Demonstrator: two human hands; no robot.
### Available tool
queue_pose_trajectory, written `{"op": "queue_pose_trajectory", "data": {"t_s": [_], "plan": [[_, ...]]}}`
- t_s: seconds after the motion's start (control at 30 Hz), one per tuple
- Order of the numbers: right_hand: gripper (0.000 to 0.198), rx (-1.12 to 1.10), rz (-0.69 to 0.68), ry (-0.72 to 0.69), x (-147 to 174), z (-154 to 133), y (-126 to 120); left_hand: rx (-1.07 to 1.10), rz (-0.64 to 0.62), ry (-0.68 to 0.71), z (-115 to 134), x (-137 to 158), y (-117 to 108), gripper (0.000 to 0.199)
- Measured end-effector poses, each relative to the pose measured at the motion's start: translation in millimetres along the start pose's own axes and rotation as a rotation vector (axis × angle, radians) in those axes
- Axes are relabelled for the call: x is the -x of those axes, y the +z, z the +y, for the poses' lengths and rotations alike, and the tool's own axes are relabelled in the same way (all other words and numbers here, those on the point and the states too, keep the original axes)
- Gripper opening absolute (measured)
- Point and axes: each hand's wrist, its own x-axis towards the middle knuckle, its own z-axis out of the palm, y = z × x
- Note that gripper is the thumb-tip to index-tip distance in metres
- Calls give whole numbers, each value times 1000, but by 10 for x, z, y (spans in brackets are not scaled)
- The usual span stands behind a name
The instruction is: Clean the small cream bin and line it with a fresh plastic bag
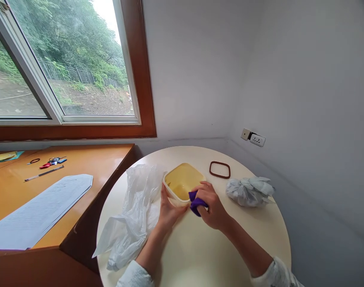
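Note:
A pale yellow square plastic container (182, 179) is tilted so that its open top faces me, above the round table. My left hand (169, 209) grips it from the left side and underneath, thumb along the near wall. Bunched in the fingers of my right hand (212, 205) is a purple cloth (196, 204), which meets the container's near right rim. Some of the cloth is hidden by my fingers. Darker marks show on the inner left wall of the container.
A crumpled clear plastic bag (137, 215) lies left on the round table (194, 255). A brown rectangular ring (220, 170) and a knotted grey plastic bag (250, 192) lie right. Papers (47, 211), a pen (44, 173) and small items rest on the wooden desk (110, 159).

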Motion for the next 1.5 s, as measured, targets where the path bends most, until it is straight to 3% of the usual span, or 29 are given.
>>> {"op": "queue_pose_trajectory", "data": {"t_s": [0.07,0.17,0.27,0.33,0.57,0.7,0.8,1.0,1.2,1.37,1.5], "plan": [[17,93,91,93,39,148,-46,30,-31,-44,-7,-2,0,107],[21,114,218,340,115,371,-86,54,-52,-63,-34,-2,-2,106],[26,-91,297,684,223,536,-77,86,-56,-65,-71,-2,1,101],[30,-207,322,833,312,593,-62,96,-43,-68,-107,-5,7,100],[37,-722,385,924,704,617,-189,119,-85,-54,-200,-14,31,101],[36,-740,446,1061,943,734,-338,66,-55,-48,-233,-19,24,95],[30,-657,403,1144,1100,874,-420,-4,-23,-22,-273,-34,12,87],[16,-305,248,1119,1298,1015,-524,31,5,7,-300,-49,14,79],[17,-273,164,1112,1284,987,-576,1,88,11,-330,-46,27,65],[20,-254,81,960,1046,960,-554,-188,210,-20,-350,-65,-9,49],[24,50,-6,804,616,978,-527,-181,292,28,-286,-34,-17,24]]}}
